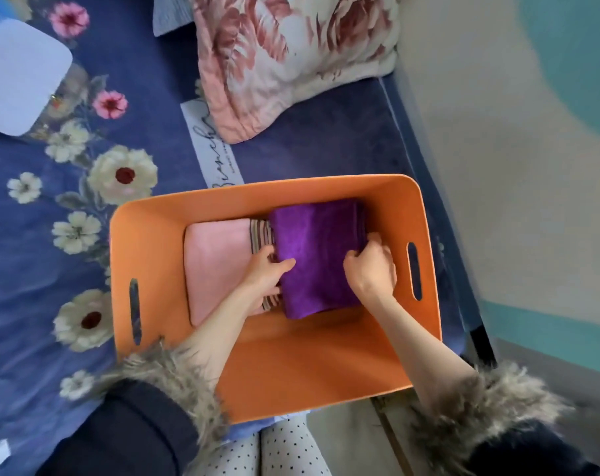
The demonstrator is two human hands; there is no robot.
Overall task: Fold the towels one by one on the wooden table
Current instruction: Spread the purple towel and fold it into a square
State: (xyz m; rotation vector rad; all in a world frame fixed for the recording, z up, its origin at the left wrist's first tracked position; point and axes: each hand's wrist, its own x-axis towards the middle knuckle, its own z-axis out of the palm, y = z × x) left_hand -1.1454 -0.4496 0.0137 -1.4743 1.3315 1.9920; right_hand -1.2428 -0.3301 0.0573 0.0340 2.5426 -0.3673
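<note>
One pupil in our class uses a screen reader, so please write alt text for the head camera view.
Two hands grip a folded purple towel inside an orange bin: left hand at its left edge, right hand at its right. A pink towel and a striped one lie beside it. The bin sits on a floral blue bedspread.

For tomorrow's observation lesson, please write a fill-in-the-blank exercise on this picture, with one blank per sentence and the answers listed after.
1. Both hands reach into a bin coloured ____.
2. The left hand and right hand grip a folded towel coloured ____.
3. Beside it lies a folded towel coloured ____.
4. The bin sits on a blue bedspread printed with ____.

Answers: orange; purple; pink; flowers
</note>
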